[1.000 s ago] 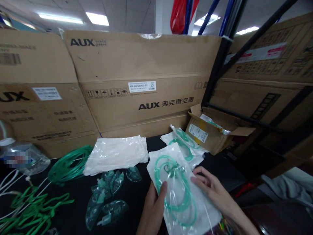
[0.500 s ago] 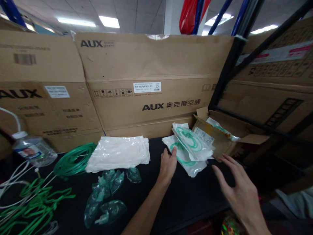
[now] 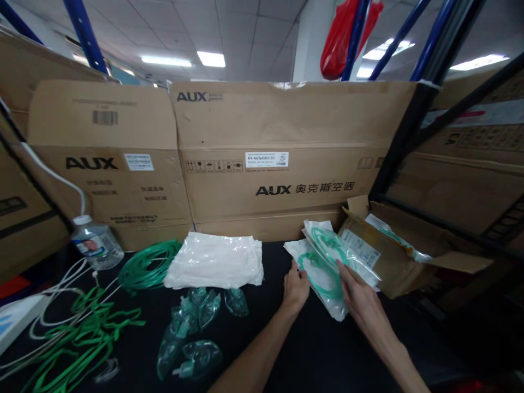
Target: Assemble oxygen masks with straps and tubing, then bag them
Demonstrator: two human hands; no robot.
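Observation:
Two clear plastic packets with coiled green tubing lie partly overlapped at the right of the table. My left hand (image 3: 297, 288) is closed at the left edge of the lower packet (image 3: 305, 267), thumb and forefinger pinched together. The fingers of my right hand (image 3: 360, 297) close on the near edge of the upper packet (image 3: 327, 240), its thumb mostly hidden. The upper packet leans against an open cardboard box (image 3: 387, 267), which holds more packets. Left of my hands are a stack of white plastic bags (image 3: 216, 261) and several clear green oxygen masks (image 3: 200, 357).
Coiled green tubing (image 3: 143, 267), tangled green straps (image 3: 90, 333), white cables (image 3: 61, 295) and a plastic bottle (image 3: 98, 245) are at the left. Large cardboard panels (image 3: 229, 191) stand along the back of the black table (image 3: 254, 338). A dark shelf post (image 3: 403, 136) rises at the right.
My right hand has moved left from beside the box onto the upper packet. My left hand's fingers have drawn together at the lower packet's edge. The camera view has shifted.

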